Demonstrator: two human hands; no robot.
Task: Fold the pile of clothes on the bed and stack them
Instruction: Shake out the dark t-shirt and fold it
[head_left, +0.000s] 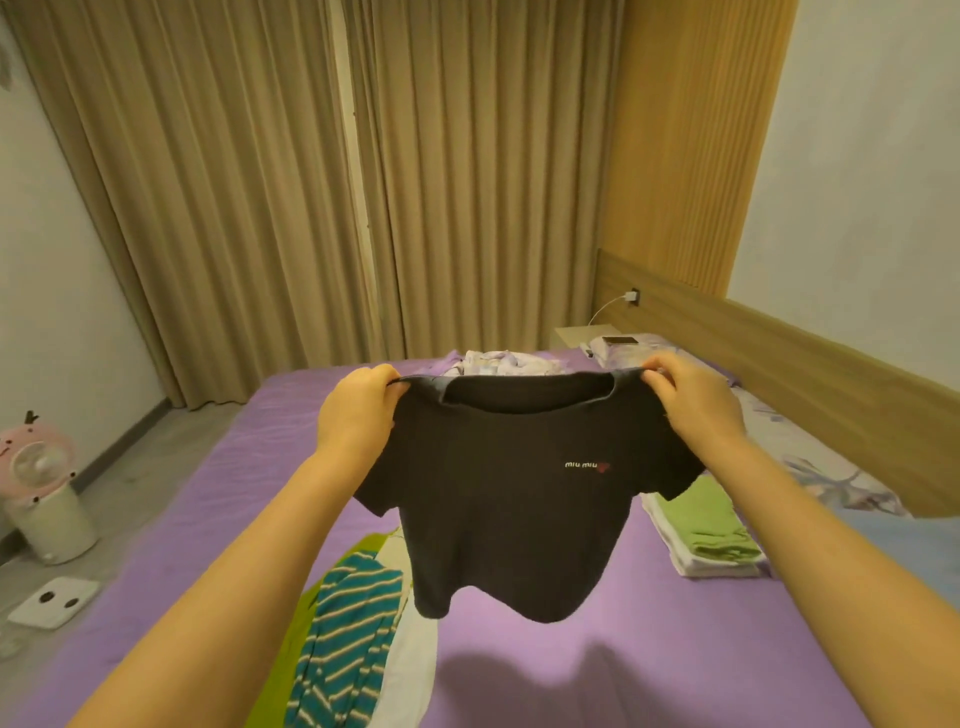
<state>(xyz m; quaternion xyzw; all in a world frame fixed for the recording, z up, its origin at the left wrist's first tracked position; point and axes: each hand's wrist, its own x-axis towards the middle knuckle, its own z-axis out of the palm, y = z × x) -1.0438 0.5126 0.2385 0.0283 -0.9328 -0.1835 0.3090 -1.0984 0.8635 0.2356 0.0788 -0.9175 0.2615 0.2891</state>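
Partway through, I judge: a folded stack (706, 540) lies at the right, a striped heap (343, 623) waits at lower left, while left hand (358, 410) and right hand (691, 405) pinch the black T-shirt's (514, 499) shoulders mid-frame above the bed (649, 649).

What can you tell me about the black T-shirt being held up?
The black short-sleeved T-shirt looks like soft knit fabric, with a wide round neckline and small white "miu miu" lettering with a red mark on the chest. It hangs unfolded in the air above the purple bed sheet, casting a shadow there. The left hand and right hand each pinch a shoulder, stretching the top edge taut. Its hem curls slightly.
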